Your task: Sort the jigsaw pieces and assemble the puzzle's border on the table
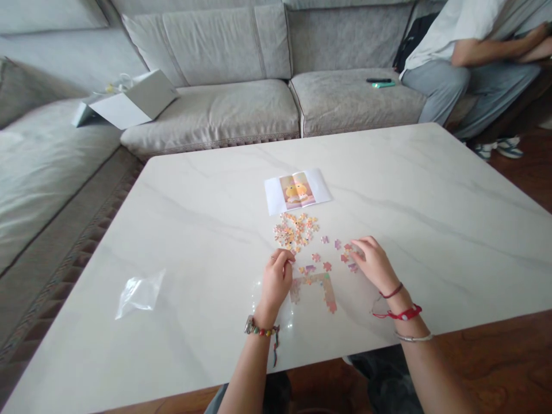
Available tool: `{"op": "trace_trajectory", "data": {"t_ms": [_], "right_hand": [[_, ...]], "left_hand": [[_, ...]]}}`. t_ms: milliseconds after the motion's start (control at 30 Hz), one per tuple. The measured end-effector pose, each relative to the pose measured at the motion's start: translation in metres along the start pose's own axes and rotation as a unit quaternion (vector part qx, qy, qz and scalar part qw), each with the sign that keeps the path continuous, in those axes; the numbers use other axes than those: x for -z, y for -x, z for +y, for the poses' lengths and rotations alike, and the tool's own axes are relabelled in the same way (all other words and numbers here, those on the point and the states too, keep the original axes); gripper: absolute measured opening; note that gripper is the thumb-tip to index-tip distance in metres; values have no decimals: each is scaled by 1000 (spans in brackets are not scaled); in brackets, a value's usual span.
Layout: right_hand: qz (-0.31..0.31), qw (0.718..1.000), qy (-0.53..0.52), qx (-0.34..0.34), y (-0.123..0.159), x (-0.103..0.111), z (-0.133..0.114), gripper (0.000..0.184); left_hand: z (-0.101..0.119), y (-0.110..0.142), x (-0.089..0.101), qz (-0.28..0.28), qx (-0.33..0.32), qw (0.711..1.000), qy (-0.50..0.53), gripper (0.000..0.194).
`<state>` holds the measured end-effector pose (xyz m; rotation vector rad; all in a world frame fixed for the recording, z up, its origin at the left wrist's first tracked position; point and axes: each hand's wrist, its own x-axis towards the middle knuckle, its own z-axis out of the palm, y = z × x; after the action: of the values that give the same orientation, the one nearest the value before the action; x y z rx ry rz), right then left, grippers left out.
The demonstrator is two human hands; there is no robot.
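Observation:
My left hand (277,280) rests on the white marble table (194,230), fingers curled in a pinch near the edge of a heap of small jigsaw pieces (295,230); what it holds is too small to make out. My right hand (373,263) lies to the right, fingers bent down onto a few loose pieces (348,253). Between the hands sits a partly joined puzzle frame (319,286). A folded reference picture of a yellow chick (297,191) lies just beyond the heap.
An empty clear plastic bag (140,292) lies on the table's left. A grey sofa (224,109) wraps the far and left sides, with a white box (129,100) and a phone (380,82) on it. Another person (470,63) sits at the far right.

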<state>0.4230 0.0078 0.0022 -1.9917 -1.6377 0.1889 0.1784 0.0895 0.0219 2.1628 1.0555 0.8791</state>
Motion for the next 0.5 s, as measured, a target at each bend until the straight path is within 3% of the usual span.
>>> {"op": "trace_trajectory", "data": {"t_ms": [167, 233, 333, 500], "right_hand": [[-31, 1000, 7, 1, -5, -3, -3, 13], [-35, 999, 13, -2, -4, -4, -3, 11], [-38, 999, 22, -5, -1, -4, -2, 10], [-44, 998, 45, 3, 1, -2, -5, 7]], "left_hand": [[-4, 0, 10, -184, -103, 977, -21, 18], [-7, 6, 12, -233, -124, 964, -39, 19], [-11, 14, 10, -251, -125, 958, -59, 20], [-14, 19, 2, -218, -110, 967, -75, 18]]}}
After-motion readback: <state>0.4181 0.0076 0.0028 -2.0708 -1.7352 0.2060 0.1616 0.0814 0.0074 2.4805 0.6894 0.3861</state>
